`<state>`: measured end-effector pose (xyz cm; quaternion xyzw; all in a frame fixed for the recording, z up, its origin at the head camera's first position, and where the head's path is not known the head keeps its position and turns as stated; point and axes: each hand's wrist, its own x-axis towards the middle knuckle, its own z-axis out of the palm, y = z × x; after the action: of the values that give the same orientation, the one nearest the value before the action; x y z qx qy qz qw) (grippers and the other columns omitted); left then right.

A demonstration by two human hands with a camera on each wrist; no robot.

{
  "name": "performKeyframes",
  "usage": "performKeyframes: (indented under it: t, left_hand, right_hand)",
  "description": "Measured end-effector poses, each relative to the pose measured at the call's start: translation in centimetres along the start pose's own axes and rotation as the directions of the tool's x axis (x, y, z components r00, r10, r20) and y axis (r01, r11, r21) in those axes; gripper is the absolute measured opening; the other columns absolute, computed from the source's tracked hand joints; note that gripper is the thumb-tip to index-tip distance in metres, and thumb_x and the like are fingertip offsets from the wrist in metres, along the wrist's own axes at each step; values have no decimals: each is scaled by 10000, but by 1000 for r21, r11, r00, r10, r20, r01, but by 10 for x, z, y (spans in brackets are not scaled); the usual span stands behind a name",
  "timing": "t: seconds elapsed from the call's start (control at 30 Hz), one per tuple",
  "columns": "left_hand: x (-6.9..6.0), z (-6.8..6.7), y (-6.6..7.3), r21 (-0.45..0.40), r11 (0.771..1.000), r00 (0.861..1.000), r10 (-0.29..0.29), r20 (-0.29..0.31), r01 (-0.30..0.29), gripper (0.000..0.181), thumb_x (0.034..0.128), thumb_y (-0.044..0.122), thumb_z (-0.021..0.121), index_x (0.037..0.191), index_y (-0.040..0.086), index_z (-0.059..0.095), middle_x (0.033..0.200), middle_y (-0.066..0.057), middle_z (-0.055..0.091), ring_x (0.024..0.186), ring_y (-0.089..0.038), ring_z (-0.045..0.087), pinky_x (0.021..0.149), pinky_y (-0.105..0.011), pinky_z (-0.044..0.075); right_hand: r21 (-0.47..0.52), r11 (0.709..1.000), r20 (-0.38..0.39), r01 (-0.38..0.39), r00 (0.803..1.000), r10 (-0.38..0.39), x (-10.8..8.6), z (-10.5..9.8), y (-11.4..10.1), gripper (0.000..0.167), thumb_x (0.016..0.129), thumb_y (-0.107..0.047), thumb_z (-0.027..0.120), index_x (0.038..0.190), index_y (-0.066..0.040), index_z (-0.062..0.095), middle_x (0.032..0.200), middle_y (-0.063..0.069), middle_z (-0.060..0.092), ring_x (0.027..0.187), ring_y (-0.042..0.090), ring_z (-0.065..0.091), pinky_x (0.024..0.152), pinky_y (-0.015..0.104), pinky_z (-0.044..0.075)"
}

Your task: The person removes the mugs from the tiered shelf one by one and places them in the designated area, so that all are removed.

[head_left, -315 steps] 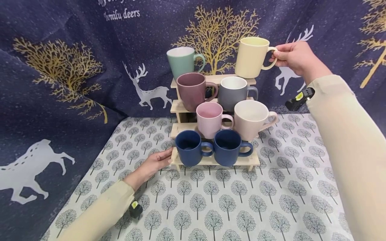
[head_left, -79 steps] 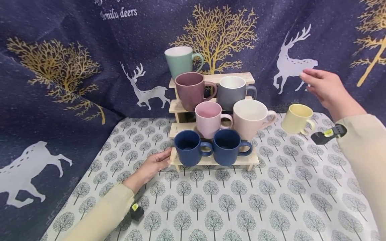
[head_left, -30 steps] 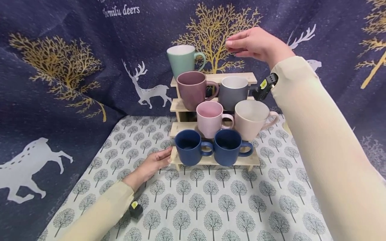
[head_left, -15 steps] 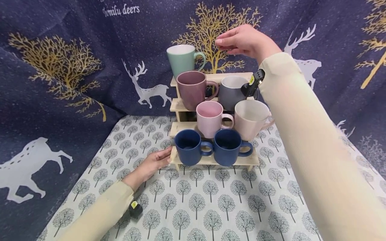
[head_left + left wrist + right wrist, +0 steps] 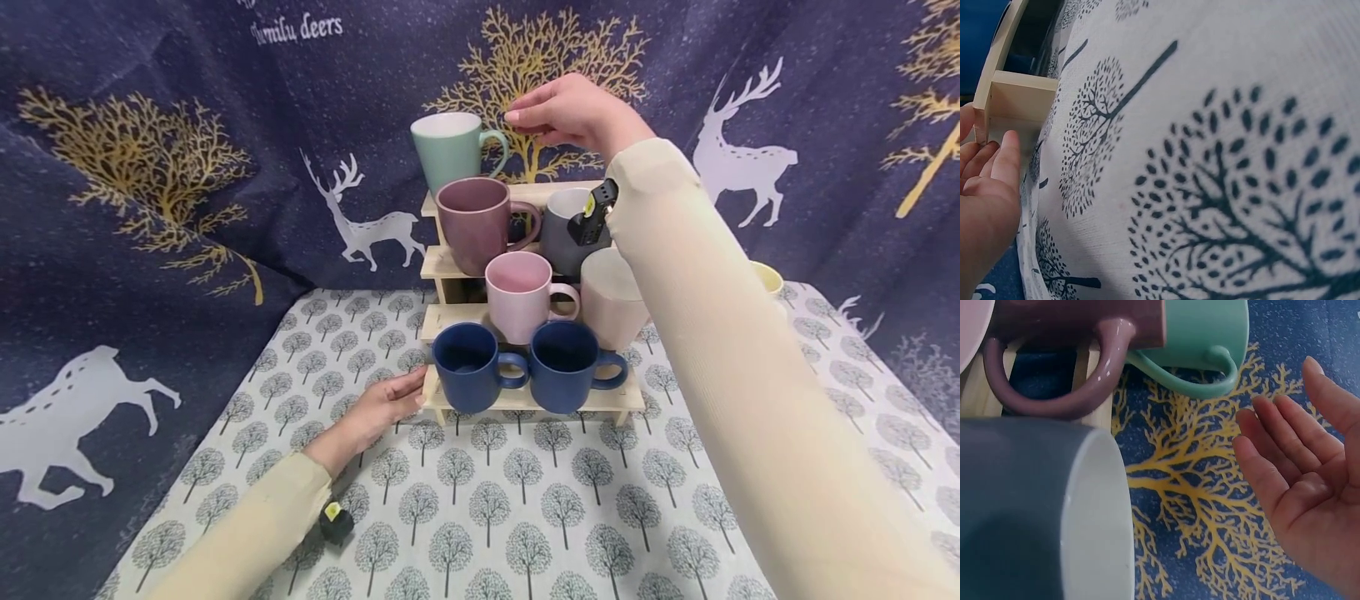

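My left hand [image 5: 384, 407] holds the left end of the lowest shelf of a stepped wooden rack [image 5: 630, 398]. In the left wrist view, thumb and fingers lie on either side of the shelf's wooden edge [image 5: 996, 59]. A green mug [image 5: 448, 154] with a white inside stands at the left of the top shelf, handle to the right. Just right of that handle hovers my right hand [image 5: 573, 115], its fingers loosely bent, holding nothing. The right wrist view shows a gap between the fingers and the green mug's handle [image 5: 1207, 387].
Below stand a plum mug [image 5: 474, 227], a grey mug [image 5: 561, 242], a pink mug [image 5: 519, 298], a cream mug [image 5: 609, 304] and two navy mugs [image 5: 467, 368]. A yellow mug [image 5: 768, 277] on the tree-print cloth [image 5: 525, 500] is mostly hidden by my right sleeve.
The yellow mug has gone from the top shelf to the cloth at the right, let go by my right hand. That hand has since moved left toward the green mug. The left hand has stayed put.
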<state>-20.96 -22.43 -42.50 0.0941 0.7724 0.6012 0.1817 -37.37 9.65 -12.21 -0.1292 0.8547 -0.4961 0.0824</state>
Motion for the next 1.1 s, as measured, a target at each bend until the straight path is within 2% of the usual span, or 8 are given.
performKeyframes:
  t: [0.1, 0.2, 0.33, 0.37, 0.43, 0.6, 0.97, 1.1]
  left_hand:
    - [1, -1, 0, 8, 1000, 1000, 3, 4, -3, 668, 1003, 76, 574, 1585, -11, 256, 1646, -244, 279, 1514, -421, 340, 1230, -421, 366]
    - [0, -1, -1, 8, 1000, 1000, 3, 8, -3, 669, 1003, 74, 570, 1585, -15, 251, 1645, -251, 277, 1513, -426, 339, 1230, -425, 366]
    - [0, -2, -2, -7, 1000, 1000, -8, 3, 8, 673, 999, 61, 562, 1589, -10, 245, 1652, -247, 267, 1514, -427, 343, 1238, -445, 346]
    - [-1, -2, -2, -8, 1000, 1000, -8, 3, 8, 673, 999, 60, 561, 1589, -8, 245, 1653, -246, 265, 1514, -427, 344, 1241, -452, 342]
    - [-1, -2, -2, -7, 1000, 1000, -9, 1, 9, 673, 999, 62, 562, 1590, -3, 247, 1655, -242, 265, 1517, -427, 341, 1248, -468, 330]
    - [-1, -1, 0, -2, 1000, 1000, -5, -1, 5, 673, 1000, 71, 565, 1592, 3, 253, 1655, -236, 271, 1525, -423, 327, 1257, -483, 311]
    - [-1, -1, -1, -9, 1000, 1000, 1, -4, -1, 679, 995, 67, 572, 1589, -5, 252, 1656, -238, 270, 1527, -418, 328, 1256, -472, 317]
    - [0, -1, -2, -21, 1000, 1000, 2, 6, -2, 677, 998, 64, 569, 1587, -18, 245, 1656, -252, 259, 1528, -423, 321, 1257, -465, 316]
  right_hand:
    - [-5, 1000, -10, -13, 1000, 13, 3, 5, -1, 495, 1009, -315, 626, 1477, -167, 559, 1498, -16, 586, 1409, 140, 516, 1257, 297, 411]
    - [-1, 1000, -16, -19, 1000, 19, 7, 8, 1, 498, 1014, -296, 620, 1485, -150, 548, 1479, -8, 593, 1425, 154, 507, 1254, 296, 415]
    - [41, 998, -11, -39, 999, 39, 13, 14, 5, 496, 1014, -261, 626, 1485, -128, 544, 1184, -70, 696, 1347, 144, 559, 1247, 305, 426]
    - [41, 998, -10, -44, 999, 45, 14, 16, 6, 495, 1015, -259, 624, 1485, -126, 544, 1168, -72, 699, 1338, 147, 564, 1243, 306, 432]
    - [41, 997, -2, -59, 998, 59, 16, 19, 6, 494, 1019, -262, 617, 1488, -128, 540, 1206, -53, 703, 1343, 143, 566, 1246, 307, 428]
    - [12, 997, -9, -81, 997, 81, 19, 25, 6, 490, 1023, -283, 611, 1484, -130, 545, 1500, 22, 582, 1356, 141, 556, 1222, 284, 453]
    - [57, 991, -54, -120, 991, 123, 25, 36, 6, 469, 1020, -269, 610, 1466, -129, 567, 1539, 17, 558, 1339, 138, 567, 1189, 270, 484]
    - [79, 986, -63, -144, 987, 149, 26, 38, 8, 448, 1021, -273, 606, 1448, -135, 589, 1418, -10, 624, 1216, 129, 601, 1159, 250, 503]
